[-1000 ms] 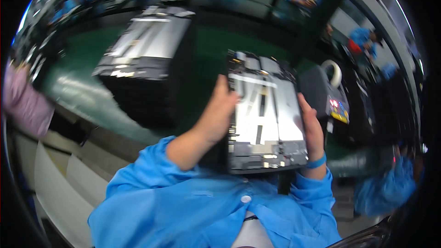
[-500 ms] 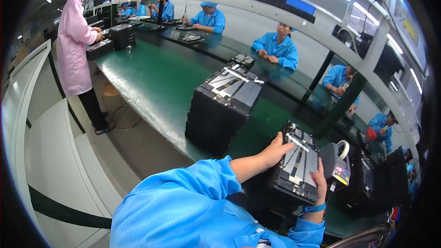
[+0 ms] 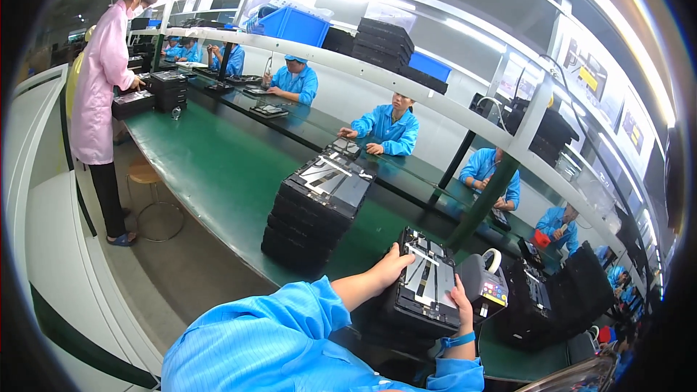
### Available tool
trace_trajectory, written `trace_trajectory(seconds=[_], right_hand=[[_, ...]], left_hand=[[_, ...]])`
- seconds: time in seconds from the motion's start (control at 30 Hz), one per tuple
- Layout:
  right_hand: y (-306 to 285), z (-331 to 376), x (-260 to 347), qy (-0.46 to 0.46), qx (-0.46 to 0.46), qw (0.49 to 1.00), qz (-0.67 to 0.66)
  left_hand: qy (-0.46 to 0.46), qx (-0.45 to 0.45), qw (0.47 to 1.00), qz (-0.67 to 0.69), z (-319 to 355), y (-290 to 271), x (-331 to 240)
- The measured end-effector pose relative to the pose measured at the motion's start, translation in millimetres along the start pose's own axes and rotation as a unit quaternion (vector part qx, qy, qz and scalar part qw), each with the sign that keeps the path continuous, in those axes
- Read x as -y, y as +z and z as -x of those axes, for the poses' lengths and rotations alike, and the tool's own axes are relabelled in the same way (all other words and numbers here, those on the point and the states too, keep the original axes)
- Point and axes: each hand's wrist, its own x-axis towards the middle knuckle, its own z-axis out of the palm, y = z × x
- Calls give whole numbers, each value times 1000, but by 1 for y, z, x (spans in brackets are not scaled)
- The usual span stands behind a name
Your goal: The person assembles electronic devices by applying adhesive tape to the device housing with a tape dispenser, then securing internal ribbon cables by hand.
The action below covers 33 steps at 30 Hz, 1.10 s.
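Observation:
Between my two hands rests a black tray (image 3: 390, 308) carrying an opened tablet-like device (image 3: 434, 281), its grey battery panels and ribbon strips uncovered. My left hand (image 3: 392, 266) grips the tray's left side, thumb over the top. The opposite side is held by my right hand (image 3: 462, 303), with a blue band on that wrist. More dark trays seem to lie under this one, but shadow hides whether they touch. Just left and beyond stands a tall stack of black trays (image 3: 301, 229) with a similar opened device (image 3: 328, 180) on top.
A grey boxy instrument (image 3: 485, 283) with coloured buttons and a pale handle stands right of my hands. Further right are more black trays (image 3: 524, 297). A green-topped bench (image 3: 210, 145) stretches away left, where a person in pink (image 3: 102, 94) stands. Workers in blue (image 3: 396, 131) sit opposite, beneath an overhead shelf.
The whole view has shifted, so bench, stack and hands appear further left. My hands keep their hold on the tray. The worker opposite has spread their hands apart.

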Motion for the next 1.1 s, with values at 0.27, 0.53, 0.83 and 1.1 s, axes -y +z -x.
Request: trace_trajectory(seconds=[0.27, 0.53, 0.83, 1.1], right_hand=[[-140, -52, -52, -5, 80, 994, 73], [-165, -190, -122, -20, 245, 955, 167], [-120, -87, -60, -25, 112, 987, 113], [23, -1, 29, -17, -55, 979, 195]], left_hand=[[191, -97, 975, -60, -4, 6, 8], [27, -114, 987, -110, 2, 10, 4], [135, -67, 986, -68, -10, 6, 20], [100, -23, 995, -12, -30, -11, 30]])
